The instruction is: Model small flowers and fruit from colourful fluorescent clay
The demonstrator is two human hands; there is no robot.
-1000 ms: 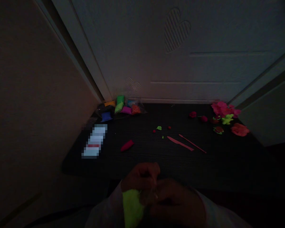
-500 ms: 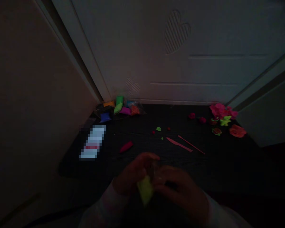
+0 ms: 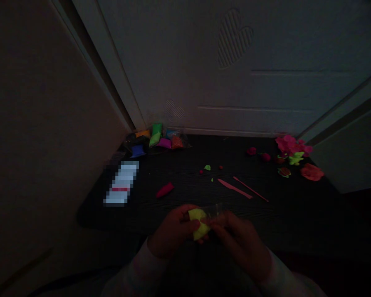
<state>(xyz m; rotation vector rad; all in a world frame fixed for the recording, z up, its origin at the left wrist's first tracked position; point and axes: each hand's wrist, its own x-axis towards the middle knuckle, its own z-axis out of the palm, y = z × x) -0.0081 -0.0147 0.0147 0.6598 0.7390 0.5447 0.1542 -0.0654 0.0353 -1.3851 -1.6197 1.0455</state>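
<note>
A small clear packet of yellow modelling clay is between my two hands, over the front edge of the dark table. My left hand is closed on its yellow part, the thumb lying across the front. At the packet's clear plastic end, my right hand pinches with thumb and fingers. Beyond the hands lie a pink clay knife and a thin pink modelling stick. To the left rests a dark pink, elongated piece. Dim light hides the finer detail of the fingers.
Several coloured clay packets are heaped at the back left, above a blurred pale sheet or screen. Small green and red bits lie mid-table. Pink flower-like pieces and a yellow-green figure stand at the right. A white panel rises behind.
The yellow packet has turned from hanging downward to lying across, and has risen slightly. Its clear end now points right, with my right hand at it. The view has shifted a little.
</note>
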